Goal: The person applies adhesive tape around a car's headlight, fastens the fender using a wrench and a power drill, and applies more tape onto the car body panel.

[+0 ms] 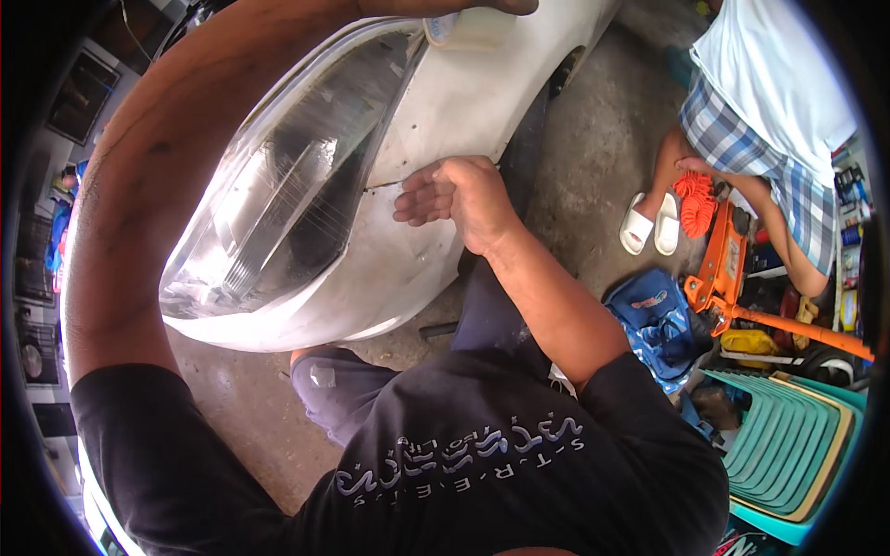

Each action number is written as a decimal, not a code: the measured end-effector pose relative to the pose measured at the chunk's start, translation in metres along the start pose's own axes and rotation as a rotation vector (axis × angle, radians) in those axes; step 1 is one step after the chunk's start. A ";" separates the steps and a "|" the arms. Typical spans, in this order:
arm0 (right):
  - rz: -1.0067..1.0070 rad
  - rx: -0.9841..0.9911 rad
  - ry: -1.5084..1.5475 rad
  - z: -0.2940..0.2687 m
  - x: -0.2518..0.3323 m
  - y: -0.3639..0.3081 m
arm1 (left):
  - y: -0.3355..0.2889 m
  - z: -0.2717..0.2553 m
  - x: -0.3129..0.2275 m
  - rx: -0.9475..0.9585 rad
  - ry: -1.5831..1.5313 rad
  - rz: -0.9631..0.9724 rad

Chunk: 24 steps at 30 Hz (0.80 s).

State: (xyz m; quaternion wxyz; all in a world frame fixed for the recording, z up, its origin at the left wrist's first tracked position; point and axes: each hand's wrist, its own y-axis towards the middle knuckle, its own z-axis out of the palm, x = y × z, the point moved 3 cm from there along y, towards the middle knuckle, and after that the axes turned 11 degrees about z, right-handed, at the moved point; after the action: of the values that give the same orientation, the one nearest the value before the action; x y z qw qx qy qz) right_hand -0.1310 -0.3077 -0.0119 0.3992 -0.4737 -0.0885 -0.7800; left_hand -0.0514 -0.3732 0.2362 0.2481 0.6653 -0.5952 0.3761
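A white car's front corner, with its body panel (pixel 436 116), slants across the middle of the view. Its large clear headlight (pixel 287 185) looks dusty and streaked. My right hand (pixel 454 199) is beside the headlight's inner edge, over the panel seam. Its fingers are stretched and slightly curved, holding nothing; whether they touch the panel I cannot tell. My left arm arches over the headlight to the top edge, where only a dark part of my left hand (pixel 505 6) shows. Just below that hand is a pale roll (pixel 473 30) like tape, with a whitish-blue end; its contact with the hand is unclear.
To the right, a person in a white shirt (pixel 769 83) and checked shorts sits or crouches by a coiled orange hose (pixel 695 204). Nearby are white slippers (pixel 636 225), an orange floor jack (pixel 718 269), a blue bag (pixel 658 324) and stacked green stools (pixel 779 445).
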 end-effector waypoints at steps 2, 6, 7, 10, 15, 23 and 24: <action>-0.012 0.007 0.031 -0.001 0.002 0.001 | 0.002 0.002 0.001 -0.017 -0.006 -0.004; -0.047 -0.034 0.086 0.006 0.045 0.009 | 0.001 0.003 0.000 -0.016 0.001 -0.004; -0.039 -0.039 0.047 0.008 0.047 0.008 | 0.000 0.003 0.000 -0.018 0.008 -0.007; -0.050 -0.022 0.030 0.005 0.048 0.012 | -0.003 0.001 0.000 -0.031 -0.013 -0.060; -0.162 -0.072 0.029 0.009 0.093 0.020 | -0.005 0.002 0.003 -0.059 0.007 -0.130; -0.189 -0.064 0.067 0.011 0.066 0.020 | -0.011 0.006 0.004 -0.043 -0.011 -0.184; -0.174 -0.049 0.105 0.008 0.055 0.018 | -0.010 0.005 0.004 -0.061 -0.024 -0.186</action>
State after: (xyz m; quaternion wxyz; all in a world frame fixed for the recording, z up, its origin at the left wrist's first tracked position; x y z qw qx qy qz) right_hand -0.1259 -0.3452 0.0323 0.3227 -0.4324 -0.0893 -0.8372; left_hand -0.0408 -0.3778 0.2375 0.2951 0.7144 -0.5448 0.3252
